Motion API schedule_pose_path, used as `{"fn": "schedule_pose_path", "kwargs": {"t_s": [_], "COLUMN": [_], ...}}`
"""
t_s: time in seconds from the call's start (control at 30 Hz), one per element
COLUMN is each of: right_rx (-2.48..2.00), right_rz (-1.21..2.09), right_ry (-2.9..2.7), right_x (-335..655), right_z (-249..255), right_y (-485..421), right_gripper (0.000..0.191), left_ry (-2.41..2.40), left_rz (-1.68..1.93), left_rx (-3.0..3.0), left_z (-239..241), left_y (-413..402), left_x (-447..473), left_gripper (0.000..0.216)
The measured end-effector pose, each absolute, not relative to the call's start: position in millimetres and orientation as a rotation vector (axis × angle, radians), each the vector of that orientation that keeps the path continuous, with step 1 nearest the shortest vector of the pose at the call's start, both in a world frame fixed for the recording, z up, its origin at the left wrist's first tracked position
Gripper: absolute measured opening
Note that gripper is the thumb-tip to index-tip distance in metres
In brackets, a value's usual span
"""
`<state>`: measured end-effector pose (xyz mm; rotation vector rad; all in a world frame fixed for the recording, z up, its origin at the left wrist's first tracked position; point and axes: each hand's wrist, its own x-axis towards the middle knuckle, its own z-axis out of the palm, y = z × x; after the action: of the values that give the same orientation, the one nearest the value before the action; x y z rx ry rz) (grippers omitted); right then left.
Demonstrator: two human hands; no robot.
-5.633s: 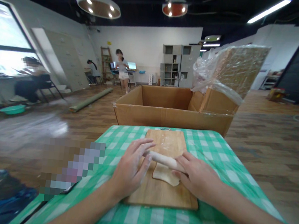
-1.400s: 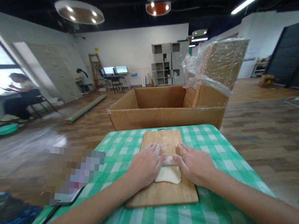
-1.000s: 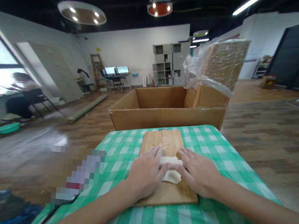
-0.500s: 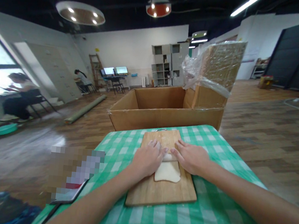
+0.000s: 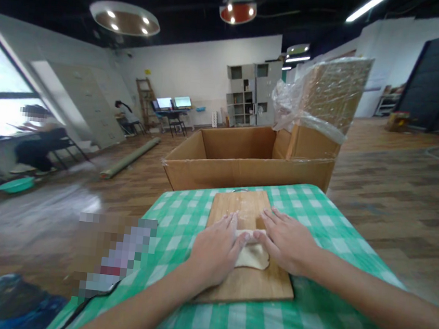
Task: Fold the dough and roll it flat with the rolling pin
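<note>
A pale sheet of dough (image 5: 252,258) lies on a wooden cutting board (image 5: 230,289), its far edge curled into a thick roll. My left hand (image 5: 214,248) rests on the left end of the roll, fingers stretched forward and thumb against the dough. On the right end lies my right hand (image 5: 288,240), also with straight fingers, its thumb near the left one. Both hands are open and press on the dough rather than wrap round it. They hide the ends of the roll. White flour dusts the fingers and the board's far part.
A green and white checked cloth (image 5: 183,210) covers the table under the board. Just beyond the table stands a large open cardboard box (image 5: 242,175), with a plastic-wrapped carton (image 5: 331,92) on its right. A blurred flat object (image 5: 119,253) lies at the left edge.
Both hands have come nearer to me along the board, with the dough roll under them. The flat part of the dough is shorter. The view has shifted slightly.
</note>
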<state>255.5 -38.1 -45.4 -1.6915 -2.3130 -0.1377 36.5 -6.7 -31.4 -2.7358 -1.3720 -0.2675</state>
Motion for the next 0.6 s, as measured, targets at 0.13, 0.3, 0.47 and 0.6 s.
{"fn": "schedule_pose_path", "kwargs": {"t_s": [0.13, 0.3, 0.47, 0.6], "right_rx": [-1.642, -1.665, -1.766, -1.715], "right_rz": [-0.171, -0.178, -0.085, -0.139], "right_ry": [-2.448, -2.471, -2.291, -2.266], "right_x": [256, 257, 251, 245], "right_z": [-35, -36, -41, -46], "right_y": [-2, 5, -16, -52], "right_gripper": [0.063, 0.062, 0.073, 0.079], "left_ry": [-1.348, -1.288, -1.329, -1.282], "left_rz": [-0.189, -0.172, -0.277, -0.339], "left_rx": [-2.724, -2.734, -2.672, -2.684], "left_z": [-22, -19, -30, -39], "left_y": [29, 44, 29, -3], "left_x": [47, 50, 44, 30], "left_gripper": [0.056, 0.05, 0.053, 0.063]}}
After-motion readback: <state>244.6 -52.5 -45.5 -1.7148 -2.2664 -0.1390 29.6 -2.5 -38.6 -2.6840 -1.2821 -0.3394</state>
